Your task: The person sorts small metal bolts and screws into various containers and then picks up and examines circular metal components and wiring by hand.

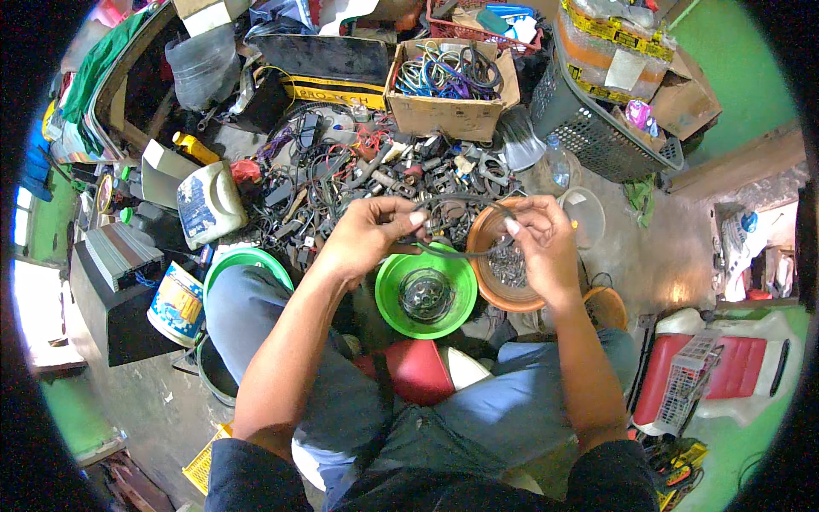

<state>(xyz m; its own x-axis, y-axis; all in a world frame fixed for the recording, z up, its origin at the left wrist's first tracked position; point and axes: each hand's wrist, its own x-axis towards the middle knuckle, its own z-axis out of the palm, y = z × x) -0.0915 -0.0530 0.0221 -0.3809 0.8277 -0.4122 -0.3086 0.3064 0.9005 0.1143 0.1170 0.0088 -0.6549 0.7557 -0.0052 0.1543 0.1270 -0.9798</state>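
Note:
A dark, thin cable (465,199) is stretched in a loop between my two hands, above the bowls. My left hand (371,235) pinches its left side between thumb and fingers. On the other side my right hand (543,247) pinches the cable with thumb and fingertips. Below the loop stands a bright green basin (386,299) with dark coiled rings (426,294) inside. Partly behind my right hand, an orange-brown bowl (497,299) holds many small metal pieces (509,266).
A heap of cables and connectors (341,183) spreads beyond the basins. Behind it stands a cardboard box (444,118) of coiled cables. A grey perforated basket (589,119) is at right, a white jug (210,205) at left. Beside my left knee are a green bucket (243,256) and a paint pail (177,305).

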